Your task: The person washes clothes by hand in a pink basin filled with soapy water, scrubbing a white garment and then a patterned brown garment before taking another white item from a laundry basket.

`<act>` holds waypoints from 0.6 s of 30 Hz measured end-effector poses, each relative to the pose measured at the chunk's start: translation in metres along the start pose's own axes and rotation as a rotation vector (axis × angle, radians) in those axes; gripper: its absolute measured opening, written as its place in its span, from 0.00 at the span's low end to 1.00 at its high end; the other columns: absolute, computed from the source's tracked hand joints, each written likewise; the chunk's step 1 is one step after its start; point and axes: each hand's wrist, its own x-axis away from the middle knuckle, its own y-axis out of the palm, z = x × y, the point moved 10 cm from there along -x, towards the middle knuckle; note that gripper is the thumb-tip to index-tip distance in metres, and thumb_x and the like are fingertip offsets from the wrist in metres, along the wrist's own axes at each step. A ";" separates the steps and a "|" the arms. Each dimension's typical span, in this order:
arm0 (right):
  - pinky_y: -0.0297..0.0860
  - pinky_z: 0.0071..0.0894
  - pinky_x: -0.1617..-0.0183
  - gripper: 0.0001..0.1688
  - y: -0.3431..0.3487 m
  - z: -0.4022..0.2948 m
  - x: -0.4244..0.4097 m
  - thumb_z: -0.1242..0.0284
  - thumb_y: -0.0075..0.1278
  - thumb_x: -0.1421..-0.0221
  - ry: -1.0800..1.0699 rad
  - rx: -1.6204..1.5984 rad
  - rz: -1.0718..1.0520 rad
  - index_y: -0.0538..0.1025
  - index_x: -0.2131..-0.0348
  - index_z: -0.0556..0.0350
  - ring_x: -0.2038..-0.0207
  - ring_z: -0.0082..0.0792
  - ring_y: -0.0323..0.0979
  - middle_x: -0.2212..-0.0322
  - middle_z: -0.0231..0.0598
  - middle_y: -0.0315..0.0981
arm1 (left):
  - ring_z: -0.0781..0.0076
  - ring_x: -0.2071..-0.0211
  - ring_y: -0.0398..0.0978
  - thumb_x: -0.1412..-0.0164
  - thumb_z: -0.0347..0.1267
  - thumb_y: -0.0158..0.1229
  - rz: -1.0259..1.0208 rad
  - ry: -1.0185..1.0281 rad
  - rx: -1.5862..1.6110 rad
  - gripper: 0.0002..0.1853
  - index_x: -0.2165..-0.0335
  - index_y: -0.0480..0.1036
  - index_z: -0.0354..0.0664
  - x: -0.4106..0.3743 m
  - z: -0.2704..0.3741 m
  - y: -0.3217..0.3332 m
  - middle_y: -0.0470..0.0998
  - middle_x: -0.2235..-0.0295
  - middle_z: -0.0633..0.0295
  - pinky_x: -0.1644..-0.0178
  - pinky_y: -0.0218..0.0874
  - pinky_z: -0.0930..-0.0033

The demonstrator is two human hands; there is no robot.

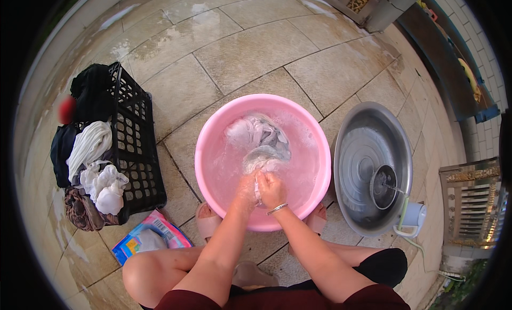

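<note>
A pink plastic basin (206,134) stands on the paving between my feet, holding cloudy, sudsy water. Pale wet cloth (256,132), white and grey, lies partly under the water in its middle. My left hand (249,187) grips a bunched end of this cloth near the basin's front side. Pressed close beside it, my right hand (272,188) is closed on the same cloth, a silver bangle on its wrist. Both sets of fingers are partly hidden by the cloth and by each other.
On the left, a black plastic crate (138,150) carries heaped clothes (90,146). A detergent bag (172,230) lies by my left knee. At right, a grey metal basin (352,150) holds a smaller bowl (378,190) fed by a green hose (405,208); a light-blue plastic container (414,216) stands alongside.
</note>
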 end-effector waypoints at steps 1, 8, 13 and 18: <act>0.59 0.26 0.80 0.17 0.000 0.024 -0.011 0.63 0.44 0.53 0.124 -0.056 -0.057 0.67 0.81 0.59 0.86 0.25 0.62 0.90 0.36 0.64 | 0.68 0.79 0.70 0.54 0.33 0.51 0.010 0.058 0.001 0.11 0.72 0.69 0.35 0.002 0.002 0.009 0.72 0.78 0.59 0.75 0.62 0.70; 0.58 0.30 0.59 0.42 0.005 0.084 -0.058 0.51 0.48 0.60 0.352 -0.067 -0.175 0.54 0.57 0.66 0.62 0.38 0.63 0.65 0.56 0.61 | 0.61 0.73 0.72 0.60 0.36 0.51 0.078 0.098 -1.678 0.16 0.74 0.70 0.34 0.023 0.000 0.045 0.72 0.77 0.49 0.67 0.61 0.65; 0.54 0.31 0.51 0.46 0.045 0.099 -0.040 0.57 0.52 0.65 0.259 0.163 -0.609 0.52 0.52 0.66 0.55 0.43 0.60 0.60 0.59 0.60 | 0.63 0.68 0.70 0.58 0.42 0.54 -0.217 -0.048 -1.768 0.22 0.67 0.69 0.37 0.022 -0.022 0.030 0.72 0.71 0.51 0.63 0.59 0.67; 0.59 0.34 0.56 0.34 0.013 0.149 -0.047 0.62 0.50 0.63 0.252 -0.021 -0.070 0.60 0.57 0.61 0.58 0.46 0.63 0.63 0.55 0.63 | 0.62 0.63 0.68 0.56 0.50 0.53 0.018 -0.091 -0.654 0.30 0.61 0.65 0.38 0.005 0.012 -0.004 0.69 0.64 0.51 0.58 0.57 0.63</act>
